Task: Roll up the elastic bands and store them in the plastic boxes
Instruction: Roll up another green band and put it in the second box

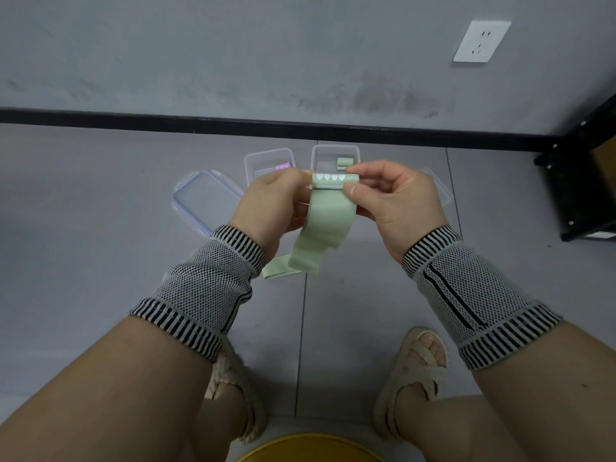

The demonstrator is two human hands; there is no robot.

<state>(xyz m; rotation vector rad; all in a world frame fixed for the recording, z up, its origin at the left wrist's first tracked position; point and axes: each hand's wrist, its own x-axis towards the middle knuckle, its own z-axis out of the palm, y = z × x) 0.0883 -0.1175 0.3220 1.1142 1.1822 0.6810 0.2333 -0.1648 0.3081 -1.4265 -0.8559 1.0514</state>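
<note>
A light green elastic band hangs between my hands, its top end rolled into a small coil with white heart marks. My left hand pinches the coil's left end and my right hand pinches its right end between thumb and fingers. The loose tail drops down to the floor. Behind my hands stand two clear plastic boxes: the right box holds a rolled green band, the left box holds a purple band.
A clear lid with a blue rim lies on the grey floor at left; another clear lid lies behind my right hand. A black rack stands at right. My sandalled feet and a yellow stool are below.
</note>
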